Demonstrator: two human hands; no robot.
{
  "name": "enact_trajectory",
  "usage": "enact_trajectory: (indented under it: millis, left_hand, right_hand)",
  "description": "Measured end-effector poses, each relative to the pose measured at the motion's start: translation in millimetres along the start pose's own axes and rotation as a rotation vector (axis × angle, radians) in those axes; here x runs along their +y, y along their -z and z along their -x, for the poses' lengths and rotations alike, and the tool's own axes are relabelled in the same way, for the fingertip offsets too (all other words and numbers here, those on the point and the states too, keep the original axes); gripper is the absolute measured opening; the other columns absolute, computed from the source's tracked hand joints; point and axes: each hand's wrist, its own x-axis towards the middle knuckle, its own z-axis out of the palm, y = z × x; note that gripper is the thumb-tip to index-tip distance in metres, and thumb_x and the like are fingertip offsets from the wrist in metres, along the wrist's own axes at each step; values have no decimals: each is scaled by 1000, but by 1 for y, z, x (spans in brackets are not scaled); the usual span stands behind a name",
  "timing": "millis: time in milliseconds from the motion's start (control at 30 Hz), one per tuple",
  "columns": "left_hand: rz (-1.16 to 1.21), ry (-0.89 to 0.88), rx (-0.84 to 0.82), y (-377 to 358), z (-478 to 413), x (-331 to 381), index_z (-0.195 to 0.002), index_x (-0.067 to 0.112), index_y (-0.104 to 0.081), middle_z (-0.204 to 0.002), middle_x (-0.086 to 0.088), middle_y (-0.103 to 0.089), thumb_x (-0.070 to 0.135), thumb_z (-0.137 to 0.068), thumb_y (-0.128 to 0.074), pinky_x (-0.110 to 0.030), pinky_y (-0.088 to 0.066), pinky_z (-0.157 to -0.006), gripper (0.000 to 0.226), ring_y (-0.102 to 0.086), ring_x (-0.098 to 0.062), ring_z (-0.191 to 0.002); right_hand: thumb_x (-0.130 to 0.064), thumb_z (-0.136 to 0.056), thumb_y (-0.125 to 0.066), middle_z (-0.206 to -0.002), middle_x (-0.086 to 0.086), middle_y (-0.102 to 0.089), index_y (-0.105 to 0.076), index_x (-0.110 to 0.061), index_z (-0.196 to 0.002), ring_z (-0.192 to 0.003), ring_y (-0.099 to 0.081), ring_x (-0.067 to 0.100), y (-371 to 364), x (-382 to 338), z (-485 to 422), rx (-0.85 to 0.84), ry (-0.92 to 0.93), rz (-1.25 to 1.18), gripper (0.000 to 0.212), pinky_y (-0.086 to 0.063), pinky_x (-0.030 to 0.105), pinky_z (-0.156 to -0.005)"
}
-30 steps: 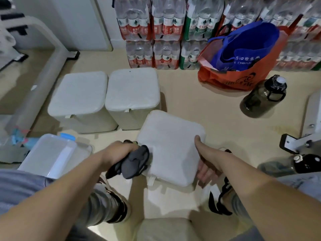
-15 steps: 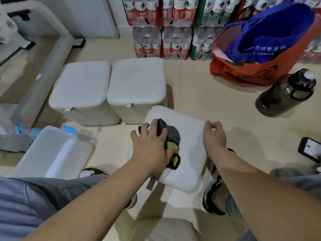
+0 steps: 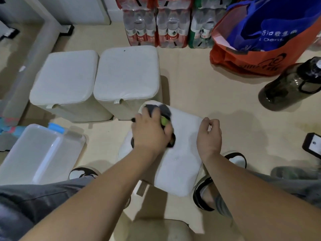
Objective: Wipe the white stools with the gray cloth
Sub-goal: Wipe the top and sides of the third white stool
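Observation:
A white stool (image 3: 180, 164) stands tilted between my feet in the head view. My left hand (image 3: 150, 131) presses the gray cloth (image 3: 165, 110) with a green patch onto the far left corner of its seat, fingers curled round the cloth. My right hand (image 3: 209, 136) grips the stool's right edge, fingers curled over it. Two more white stools (image 3: 64, 79) (image 3: 127, 73) stand side by side on the floor behind it.
A clear plastic bin (image 3: 40, 153) lies at the left. Packs of water bottles (image 3: 171, 26) line the far wall. An orange and blue bag (image 3: 264, 35) and a dark jug (image 3: 291, 84) sit at the right. A phone (image 3: 312, 143) lies at the right edge.
My left hand carried the cloth from the stool's left side onto the seat, then slid it toward the far left corner. My right hand moved from the stool's side up to its right edge.

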Motion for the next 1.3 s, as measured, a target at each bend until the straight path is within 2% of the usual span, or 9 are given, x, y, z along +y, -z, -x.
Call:
enact_trajectory:
  millis: [200, 400, 600, 667, 800, 1033, 1100, 1233, 1300]
  left_hand:
    - [79, -772, -109, -14, 57, -25, -134, 16, -61, -114, -15, -59, 49, -82, -72, -41, -46, -67, 62, -54, -34, -86]
    - [-57, 3, 97, 2, 22, -42, -140, 26, -56, -130, -9, -57, 55, -89, -63, -46, -45, -83, 59, -52, -39, -103]
    - [91, -878, -91, -7, 86, -58, -136, 20, -62, -127, -10, -62, 51, -86, -71, -40, -45, -72, 59, -56, -33, -91]
    - [-38, -681, -11, -1, 53, -79, -136, 22, -59, -124, -13, -61, 51, -87, -69, -45, -49, -73, 58, -56, -36, -91]
    - [-23, 222, 152, 3, 46, -75, -142, 24, -54, -125, -14, -57, 54, -91, -61, -48, -47, -84, 60, -51, -40, -102]
    - [-31, -1001, -75, -1, 47, -45, -139, 17, -60, -121, -13, -62, 53, -94, -62, -39, -42, -73, 57, -53, -32, -95]
    - [-142, -845, -20, -1, 4, -42, -144, 22, -51, -127, -14, -59, 53, -95, -58, -43, -44, -76, 58, -55, -37, -101]
    - [-68, 34, 53, -6, -34, 21, -151, 30, -38, -148, -10, -43, 53, -100, -48, -48, -43, -91, 57, -46, -41, -122]
    - [9, -23, 31, -16, -13, 59, -149, 27, -41, -145, -10, -43, 48, -98, -51, -47, -43, -86, 57, -46, -39, -118]
  right_hand:
    - [-76, -93, -31, -110, 2, -62, -44, -51, -84, -98, -62, 37, 4, 2, 2, -10, 34, -42, 29, -52, 50, -97]
    - [-73, -97, -31, -108, -11, -54, -44, -45, -94, -102, -61, 33, 4, 5, 1, -32, 41, -33, 32, -50, 48, -101]
    - [-75, -97, -29, -113, -1, -57, -41, -45, -93, -98, -63, 37, 6, 3, 2, -47, 26, -23, 32, -52, 52, -98]
    - [-72, -100, -31, -109, -4, -55, -41, -42, -94, -94, -62, 34, 4, 3, 2, -43, 22, -30, 33, -52, 49, -95]
    - [-68, -102, -32, -104, -9, -51, -39, -42, -92, -89, -60, 30, 3, 4, 2, -33, 31, -26, 29, -49, 42, -89]
    - [-55, -102, -49, -74, -1, -43, -43, -33, -79, -69, -39, 25, 9, -4, -7, -143, -128, -291, 33, -36, 37, -67]
    - [-45, -104, -59, -76, 0, -42, -42, -25, -81, -69, -38, 21, 18, -3, -13, -220, -211, -437, 35, -29, 31, -60]
    - [-45, -91, -62, -90, 2, -59, -58, -21, -102, -71, -51, 19, 30, 1, -13, -367, -283, -481, 27, -36, 29, -56]
    - [-38, -92, -58, -96, 7, -65, -64, -20, -106, -76, -57, 22, 31, 3, -11, -376, -278, -501, 24, -41, 30, -58]
